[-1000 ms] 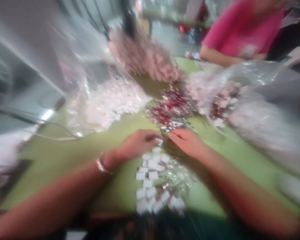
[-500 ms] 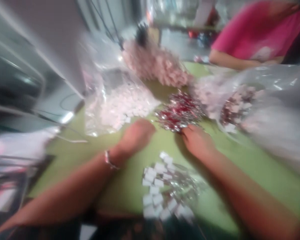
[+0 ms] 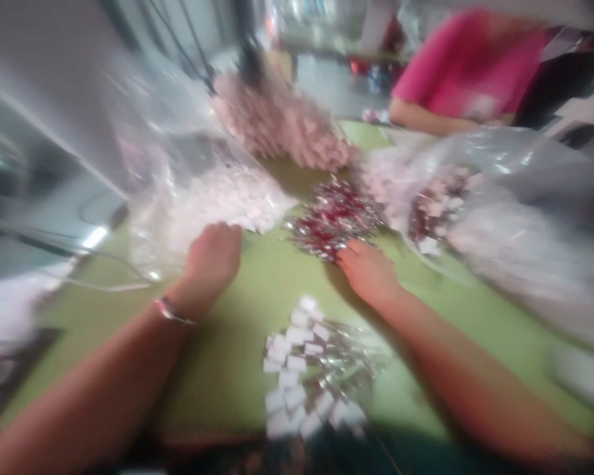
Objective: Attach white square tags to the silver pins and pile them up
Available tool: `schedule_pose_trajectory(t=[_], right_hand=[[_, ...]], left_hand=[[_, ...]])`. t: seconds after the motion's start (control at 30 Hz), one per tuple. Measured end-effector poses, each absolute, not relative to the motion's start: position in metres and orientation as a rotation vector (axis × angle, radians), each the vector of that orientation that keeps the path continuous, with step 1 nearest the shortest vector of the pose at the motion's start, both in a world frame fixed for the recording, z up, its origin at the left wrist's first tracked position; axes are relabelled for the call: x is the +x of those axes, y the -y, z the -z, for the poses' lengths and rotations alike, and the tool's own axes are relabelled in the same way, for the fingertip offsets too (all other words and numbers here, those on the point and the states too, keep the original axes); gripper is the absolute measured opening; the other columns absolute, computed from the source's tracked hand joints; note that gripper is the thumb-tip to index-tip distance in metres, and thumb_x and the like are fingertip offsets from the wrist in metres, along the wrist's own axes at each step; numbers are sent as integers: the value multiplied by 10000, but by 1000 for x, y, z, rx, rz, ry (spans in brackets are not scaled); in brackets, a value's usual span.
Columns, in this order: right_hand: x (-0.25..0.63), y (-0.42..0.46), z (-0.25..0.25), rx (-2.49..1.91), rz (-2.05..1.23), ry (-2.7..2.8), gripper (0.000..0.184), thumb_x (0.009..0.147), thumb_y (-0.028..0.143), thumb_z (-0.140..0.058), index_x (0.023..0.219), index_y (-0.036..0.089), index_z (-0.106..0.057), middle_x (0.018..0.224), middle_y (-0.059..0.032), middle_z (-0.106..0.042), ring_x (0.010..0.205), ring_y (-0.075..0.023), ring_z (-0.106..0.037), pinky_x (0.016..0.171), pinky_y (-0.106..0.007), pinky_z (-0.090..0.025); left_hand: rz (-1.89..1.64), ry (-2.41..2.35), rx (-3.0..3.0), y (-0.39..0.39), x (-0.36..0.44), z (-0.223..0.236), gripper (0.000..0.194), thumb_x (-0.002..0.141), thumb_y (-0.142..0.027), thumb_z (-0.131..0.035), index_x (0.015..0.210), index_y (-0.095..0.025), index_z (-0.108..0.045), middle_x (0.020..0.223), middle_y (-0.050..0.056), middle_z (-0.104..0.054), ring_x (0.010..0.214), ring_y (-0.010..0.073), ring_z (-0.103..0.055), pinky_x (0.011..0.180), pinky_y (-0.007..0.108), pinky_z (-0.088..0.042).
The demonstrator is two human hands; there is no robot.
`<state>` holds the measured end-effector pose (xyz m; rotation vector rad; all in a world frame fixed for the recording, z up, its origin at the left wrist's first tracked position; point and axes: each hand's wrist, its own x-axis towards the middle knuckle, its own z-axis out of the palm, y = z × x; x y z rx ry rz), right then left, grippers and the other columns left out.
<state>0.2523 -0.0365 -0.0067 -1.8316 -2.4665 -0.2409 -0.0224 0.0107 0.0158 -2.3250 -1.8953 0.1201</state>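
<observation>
My left hand (image 3: 214,258), wearing a bracelet at the wrist, is closed at the front edge of a clear plastic bag holding many small whitish pieces (image 3: 222,201). What its curled fingers hold, if anything, is hidden. At the near edge of a heap of shiny red and silver pieces (image 3: 334,221), my right hand (image 3: 369,269) has its fingers bent together and touching the heap. Its fingertips are blurred. Between my forearms lies a group of white tags (image 3: 290,379) with thin shiny strands running to the right.
A fluffy pink bundle (image 3: 287,125) lies behind the heap. On the right, a large clear bag (image 3: 515,231) contains tagged pieces. Across the green table (image 3: 218,369) sits a person in a pink shirt (image 3: 470,72). A pale cord (image 3: 113,287) crosses the left side.
The view has shifted, so things appear farther left. My left hand has moved left, away from the heap to the bag's front edge. My right hand stays at the heap.
</observation>
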Motion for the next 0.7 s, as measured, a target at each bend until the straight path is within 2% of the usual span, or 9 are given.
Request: schedule_pose_trajectory(t=[0.13,0.23,0.33,0.43,0.5,0.6,0.7], right_hand=[[256,36,6,-1720,247,2445,219,936,187,-434,845,181,-633,919,-85,-620,831,-214,-549,612,-306,-341],[255,39,-2,-1570,81,2286,216,945,203,-417,889,173,-624,951,-93,-634,841,-200,-562,680,-294,-389],[249,47,-11,-1483,-125,2165,166,929,227,-451,908,183,-610,883,-65,-656,791,-182,-574,694,-283,-401],[239,58,-16,-1541,-294,2155,136,907,242,-484,886,198,-611,792,-29,-667,697,-164,-568,644,-274,-383],[233,63,-18,-1564,-387,2148,132,896,247,-496,863,202,-615,760,-17,-667,662,-150,-564,629,-266,-379],[227,68,-19,-1562,-477,2103,120,881,252,-524,828,209,-623,744,-4,-666,654,-135,-569,631,-257,-392],[225,68,-17,-1518,-509,2097,115,879,235,-540,829,214,-641,776,1,-675,691,-128,-581,664,-256,-410]], left_hand=[[-104,1944,-2301,-7,-20,-23,294,832,-63,-354,1019,-140,-567,1047,180,-535,885,283,-574,568,314,-412],[-92,1968,-2331,-9,-19,-23,267,834,-59,-361,933,-140,-596,1053,171,-525,870,261,-581,597,316,-432],[44,1892,-2471,-12,-19,-16,269,879,-116,-361,945,-156,-618,1049,144,-546,816,236,-596,619,329,-450],[419,1769,-2691,-9,-14,-7,242,909,-195,-403,962,-158,-637,1034,127,-598,905,245,-605,737,351,-483],[780,1889,-2854,-3,-7,-3,212,905,-270,-473,969,-159,-641,947,102,-648,863,223,-625,753,347,-502],[1292,2374,-3080,7,6,4,282,860,-367,-577,1032,-151,-636,733,55,-668,618,161,-621,597,300,-512],[1583,2600,-3222,13,15,12,393,831,-390,-629,1148,-158,-626,675,37,-666,552,130,-603,526,257,-478]])
